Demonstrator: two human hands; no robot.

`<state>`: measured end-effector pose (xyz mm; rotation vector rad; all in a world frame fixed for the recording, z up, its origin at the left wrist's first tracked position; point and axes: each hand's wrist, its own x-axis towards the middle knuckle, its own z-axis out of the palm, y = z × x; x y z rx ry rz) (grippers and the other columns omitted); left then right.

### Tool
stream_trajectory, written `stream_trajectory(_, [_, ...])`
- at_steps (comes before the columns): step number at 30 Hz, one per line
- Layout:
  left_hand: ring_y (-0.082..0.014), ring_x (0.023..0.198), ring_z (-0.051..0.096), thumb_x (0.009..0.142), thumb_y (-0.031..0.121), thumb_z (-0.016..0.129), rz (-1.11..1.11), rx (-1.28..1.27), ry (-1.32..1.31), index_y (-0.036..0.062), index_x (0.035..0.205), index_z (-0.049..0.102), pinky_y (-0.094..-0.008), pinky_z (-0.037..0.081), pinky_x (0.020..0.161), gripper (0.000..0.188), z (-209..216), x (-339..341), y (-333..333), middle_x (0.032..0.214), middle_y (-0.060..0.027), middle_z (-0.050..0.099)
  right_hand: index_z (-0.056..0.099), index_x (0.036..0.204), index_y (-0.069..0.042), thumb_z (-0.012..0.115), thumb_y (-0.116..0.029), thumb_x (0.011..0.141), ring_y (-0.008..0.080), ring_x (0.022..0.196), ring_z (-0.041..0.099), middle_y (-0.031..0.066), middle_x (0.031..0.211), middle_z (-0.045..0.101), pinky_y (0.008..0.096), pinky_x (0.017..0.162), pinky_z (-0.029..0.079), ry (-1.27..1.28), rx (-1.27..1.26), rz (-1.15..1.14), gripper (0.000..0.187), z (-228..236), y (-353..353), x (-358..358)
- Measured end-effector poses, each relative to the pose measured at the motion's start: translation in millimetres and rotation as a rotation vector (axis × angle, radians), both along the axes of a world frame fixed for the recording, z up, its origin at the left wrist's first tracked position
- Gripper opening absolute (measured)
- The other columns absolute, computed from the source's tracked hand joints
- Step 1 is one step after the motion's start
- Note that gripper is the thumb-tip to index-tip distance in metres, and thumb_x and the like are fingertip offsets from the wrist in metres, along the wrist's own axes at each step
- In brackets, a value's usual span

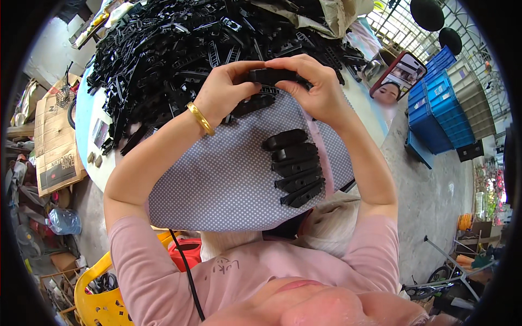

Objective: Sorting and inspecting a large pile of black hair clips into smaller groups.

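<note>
Between my left hand [220, 92] and my right hand [319, 89] is a long black plastic part [267, 76], gripped at both ends by fingers and thumbs. Another black part lies just below it on the cloth, partly hidden by my hands. To the right on the grey dotted cloth [212, 182], several similar black parts [296, 168] lie stacked in a slanting row. Beyond my hands a large heap of black plastic pieces [168, 49], some ladder-shaped, covers the far side of the table. My left wrist wears a gold bangle.
A phone [399, 76] stands tilted at the table's right edge, beside a metal pot [379, 64]. Blue crates [435, 114] are stacked on the floor to the right. A cardboard box [57, 141] is at the left, and a yellow chair [100, 304] at the lower left.
</note>
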<state>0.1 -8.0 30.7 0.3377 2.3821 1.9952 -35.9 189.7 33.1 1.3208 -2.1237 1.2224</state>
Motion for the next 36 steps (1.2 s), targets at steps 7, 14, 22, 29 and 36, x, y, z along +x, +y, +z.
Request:
stream_trajectory(7, [-0.0092, 0.082, 0.059, 0.076, 0.004, 0.064, 0.009, 0.073, 0.022, -0.0009, 0.116, 0.056, -0.0205, 0.048, 0.073, 0.041, 2.2, 4.0, 4.1, 0.098, -0.0062, 0.064, 0.063, 0.106, -0.006, 0.066, 0.003, 0.072, 0.0227, 0.093, 0.06, 0.0098, 0.099, 0.063, 0.0289, 0.077, 0.05, 0.099, -0.009, -0.014, 0.036, -2.2, -4.7, 0.7])
stream_trajectory(14, [-0.0117, 0.081, 0.062, 0.073, 0.006, 0.07, 0.032, -0.022, 0.345, 0.0029, 0.115, 0.058, -0.0232, 0.051, 0.073, 0.043, -6.7, -2.4, -6.0, 0.098, -0.0094, 0.065, 0.061, 0.107, -0.005, 0.072, -0.003, 0.066, 0.0246, 0.095, 0.058, 0.0097, 0.104, 0.06, 0.0323, 0.082, 0.048, 0.248, 0.025, -0.13, 0.042, 3.6, -9.5, 7.2])
stream_trajectory(22, [-0.0152, 0.072, 0.058, 0.065, 0.002, 0.072, 0.075, -0.593, 0.665, 0.008, 0.108, 0.063, -0.0247, 0.048, 0.065, 0.045, 6.6, 0.5, -3.3, 0.081, -0.0071, 0.063, 0.062, 0.102, -0.005, 0.078, -0.016, 0.06, 0.022, 0.086, 0.057, 0.0078, 0.09, 0.063, 0.0326, 0.083, 0.041, 0.099, 0.246, -0.199, 0.046, 1.2, 0.5, 5.0])
stream_trajectory(29, [-0.0145, 0.068, 0.056, 0.063, 0.002, 0.073, 0.054, -0.554, 0.8, 0.0071, 0.101, 0.066, -0.0248, 0.047, 0.059, 0.039, 9.4, 2.8, -2.4, 0.078, -0.0049, 0.063, 0.067, 0.092, -0.006, 0.078, -0.016, 0.062, 0.0177, 0.071, 0.056, 0.0041, 0.08, 0.063, 0.0324, 0.088, 0.034, 0.165, 0.133, -0.211, 0.034, -5.0, 1.3, 7.5])
stream_trajectory(36, [-0.0224, 0.07, 0.062, 0.069, 0.013, 0.073, -0.02, -0.324, 0.432, 0.0036, 0.101, 0.064, -0.029, 0.05, 0.063, 0.034, 0.2, 11.9, 5.9, 0.083, -0.0137, 0.064, 0.064, 0.1, -0.003, 0.066, -0.037, 0.076, 0.0106, 0.07, 0.057, 0.0068, 0.086, 0.065, 0.0264, 0.071, 0.046, -0.353, -0.069, 0.108, 0.041, 1.4, 15.6, -18.7])
